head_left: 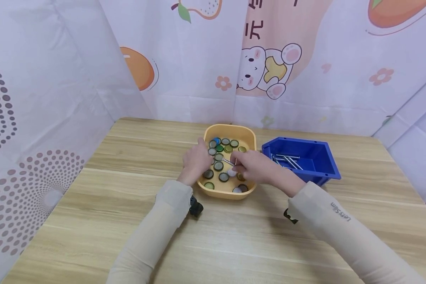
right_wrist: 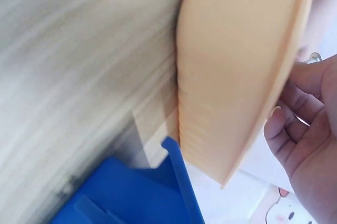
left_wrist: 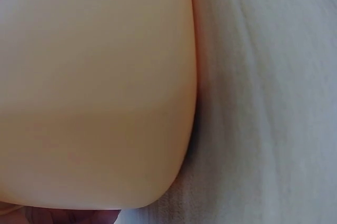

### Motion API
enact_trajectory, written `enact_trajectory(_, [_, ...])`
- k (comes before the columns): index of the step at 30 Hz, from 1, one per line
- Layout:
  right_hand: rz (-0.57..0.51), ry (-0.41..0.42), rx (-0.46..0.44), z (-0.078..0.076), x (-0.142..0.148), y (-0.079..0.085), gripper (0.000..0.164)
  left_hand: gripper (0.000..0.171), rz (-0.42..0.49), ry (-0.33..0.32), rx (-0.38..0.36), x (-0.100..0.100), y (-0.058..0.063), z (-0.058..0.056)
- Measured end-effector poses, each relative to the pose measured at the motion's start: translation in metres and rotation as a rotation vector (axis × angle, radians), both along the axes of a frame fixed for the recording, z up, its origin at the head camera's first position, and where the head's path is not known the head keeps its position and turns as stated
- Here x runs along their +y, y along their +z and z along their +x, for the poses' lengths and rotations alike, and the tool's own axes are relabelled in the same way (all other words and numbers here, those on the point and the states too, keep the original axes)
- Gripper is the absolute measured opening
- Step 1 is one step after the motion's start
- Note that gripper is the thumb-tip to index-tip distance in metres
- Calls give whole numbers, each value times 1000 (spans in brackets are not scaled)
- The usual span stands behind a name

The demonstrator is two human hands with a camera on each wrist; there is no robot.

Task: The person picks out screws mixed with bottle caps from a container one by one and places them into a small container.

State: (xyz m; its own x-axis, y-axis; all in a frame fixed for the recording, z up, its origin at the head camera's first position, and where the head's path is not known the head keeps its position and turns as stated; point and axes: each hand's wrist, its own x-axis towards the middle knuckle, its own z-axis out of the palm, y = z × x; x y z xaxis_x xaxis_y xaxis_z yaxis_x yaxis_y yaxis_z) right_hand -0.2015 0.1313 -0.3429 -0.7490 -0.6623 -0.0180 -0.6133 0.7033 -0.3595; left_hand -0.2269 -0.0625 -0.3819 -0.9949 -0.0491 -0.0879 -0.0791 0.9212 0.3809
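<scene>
My left hand grips the left side of the yellow container, which holds many loose bottle caps. In the left wrist view the outer wall fills much of the frame, and only a little of the fingers shows along the bottom. Over the container's right part, my right hand pinches a slim silver bolt that points left, its tip among the caps. The bolt's shiny end shows past the thumb in the right wrist view, while the container's rim hides part of the fingers.
Close on the right stands a blue bin with several long metal bolts lying in it. Both are on a wooden table. A printed white curtain hangs right behind the table's back edge.
</scene>
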Motion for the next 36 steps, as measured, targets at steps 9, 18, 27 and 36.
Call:
enact_trajectory(9, [-42, -48, 72, -6, 20, 22, 8, 37, -7, 2, 5, 0, 0, 0])
enact_trajectory(18, [-69, -146, 103, -12, 49, 43, 7, 37, -15, 4, 4, 1, 1, 0])
enact_trajectory(27, [-58, -197, 132, -20, 78, 48, 12, 40, -18, 8, -2, 1, -1, -1])
enact_trajectory(36, [-41, -224, 149, -27, 102, 44, 9, 37, -6, 8, -1, 0, -2, -1])
